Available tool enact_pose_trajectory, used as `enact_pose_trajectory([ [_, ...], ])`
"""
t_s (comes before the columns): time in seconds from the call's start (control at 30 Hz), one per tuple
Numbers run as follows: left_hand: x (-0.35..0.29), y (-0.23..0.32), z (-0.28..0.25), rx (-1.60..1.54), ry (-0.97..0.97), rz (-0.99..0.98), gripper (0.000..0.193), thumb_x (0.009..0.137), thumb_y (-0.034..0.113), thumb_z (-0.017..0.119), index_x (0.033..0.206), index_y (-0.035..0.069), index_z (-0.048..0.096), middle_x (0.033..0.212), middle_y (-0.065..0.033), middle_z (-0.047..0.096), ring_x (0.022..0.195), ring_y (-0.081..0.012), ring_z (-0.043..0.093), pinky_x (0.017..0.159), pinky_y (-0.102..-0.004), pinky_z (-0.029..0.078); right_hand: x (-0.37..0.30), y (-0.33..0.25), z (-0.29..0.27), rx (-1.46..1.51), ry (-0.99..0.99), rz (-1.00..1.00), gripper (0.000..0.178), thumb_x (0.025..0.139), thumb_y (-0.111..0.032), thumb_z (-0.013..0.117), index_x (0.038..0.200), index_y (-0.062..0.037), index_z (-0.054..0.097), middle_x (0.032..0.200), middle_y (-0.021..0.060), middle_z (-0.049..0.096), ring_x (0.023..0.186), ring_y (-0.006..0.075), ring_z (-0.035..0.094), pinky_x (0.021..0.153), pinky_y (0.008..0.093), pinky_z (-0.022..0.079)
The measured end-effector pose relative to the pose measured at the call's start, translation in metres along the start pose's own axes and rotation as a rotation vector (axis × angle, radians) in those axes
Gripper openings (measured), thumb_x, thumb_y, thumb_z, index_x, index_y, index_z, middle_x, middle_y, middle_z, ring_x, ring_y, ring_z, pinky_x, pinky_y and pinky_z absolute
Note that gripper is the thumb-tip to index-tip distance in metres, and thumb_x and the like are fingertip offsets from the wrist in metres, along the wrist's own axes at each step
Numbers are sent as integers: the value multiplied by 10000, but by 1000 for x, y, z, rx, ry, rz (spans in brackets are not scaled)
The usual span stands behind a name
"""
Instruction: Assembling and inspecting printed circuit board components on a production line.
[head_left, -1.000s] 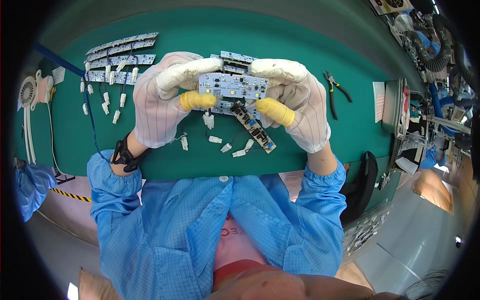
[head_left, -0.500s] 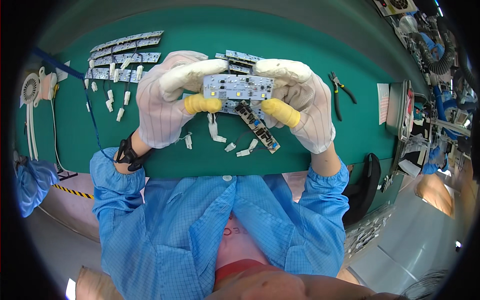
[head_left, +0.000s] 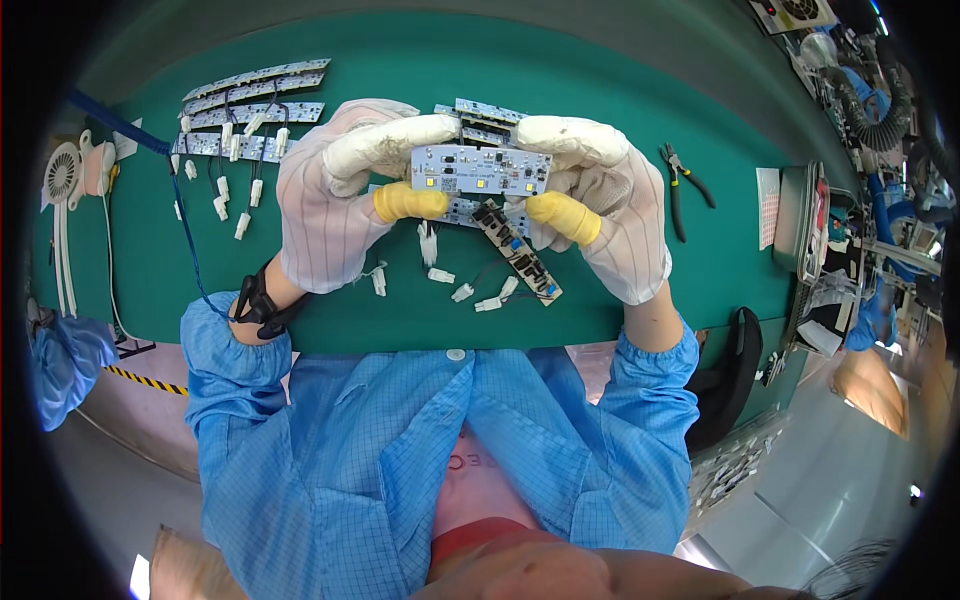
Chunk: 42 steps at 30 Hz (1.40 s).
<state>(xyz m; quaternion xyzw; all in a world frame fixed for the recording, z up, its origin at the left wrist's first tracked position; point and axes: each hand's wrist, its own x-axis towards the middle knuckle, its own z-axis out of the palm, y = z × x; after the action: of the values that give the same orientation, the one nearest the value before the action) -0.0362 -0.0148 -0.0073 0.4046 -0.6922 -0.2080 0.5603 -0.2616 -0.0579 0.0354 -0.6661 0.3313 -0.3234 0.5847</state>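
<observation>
A white circuit board (head_left: 480, 171) with three yellow LED squares along its lower edge is held level between my two gloved hands. My left hand (head_left: 345, 185) pinches its left end, a yellow cot on the thumb. At the right end my right hand (head_left: 598, 190) grips it the same way, thumb below and forefinger above. Behind it, more white boards (head_left: 490, 112) lie on the green mat, partly hidden. A narrow board with dark and blue components (head_left: 518, 255) rests slantwise below my right thumb. Several white plug connectors (head_left: 441, 275) on short leads lie near it.
Rows of white LED boards (head_left: 250, 117) with dangling connectors lie at the far left of the green mat (head_left: 640, 90). Pliers (head_left: 684, 190) with black and yellow handles lie to the right. A metal tray (head_left: 790, 225) stands at the right edge. A white fan (head_left: 62, 180) is at far left.
The held board has shifted very slightly right and up with both hands. Its grip is unchanged.
</observation>
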Motion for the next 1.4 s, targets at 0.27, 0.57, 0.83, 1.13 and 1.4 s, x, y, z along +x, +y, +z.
enact_pose_trajectory([
  [0.27,-21,-11,-18,483,-386,-74,386,780,149,646,1152,85,567,1044,-100,559,969,-270,541,810,-331,457,9,10,-11,-4,-127,131,426,853,-377,597,1022,9,544,760,59,625,529,54,542,454,158,420],
  [0.57,13,17,-5,-311,-193,-719,202,847,195,628,944,18,632,798,-43,673,621,-89,596,482,-189,433,10,-13,4,78,-113,202,395,877,-313,523,1092,19,505,648,21,590,500,36,514,431,155,390],
  [0.83,58,-56,-124,809,-37,-314,239,821,77,531,1021,117,656,989,-129,646,873,-284,620,761,-313,470,7,-3,-21,177,195,-150,617,869,-393,574,1257,52,396,951,84,591,589,55,537,410,141,382],
  [1.13,37,-70,-156,1196,-86,-164,255,830,112,573,1079,108,625,1128,-121,599,1023,-302,564,875,-349,444,28,36,-91,-1049,115,-300,198,774,-100,646,969,-75,626,1052,69,606,956,245,576,838,339,459],
  [1.4,28,7,-36,-56,-231,-509,482,916,357,494,1251,11,468,984,-132,649,916,-239,618,853,-323,460,30,36,-62,-866,443,-533,224,706,107,581,884,-28,591,930,104,634,848,282,620,745,344,513],
])
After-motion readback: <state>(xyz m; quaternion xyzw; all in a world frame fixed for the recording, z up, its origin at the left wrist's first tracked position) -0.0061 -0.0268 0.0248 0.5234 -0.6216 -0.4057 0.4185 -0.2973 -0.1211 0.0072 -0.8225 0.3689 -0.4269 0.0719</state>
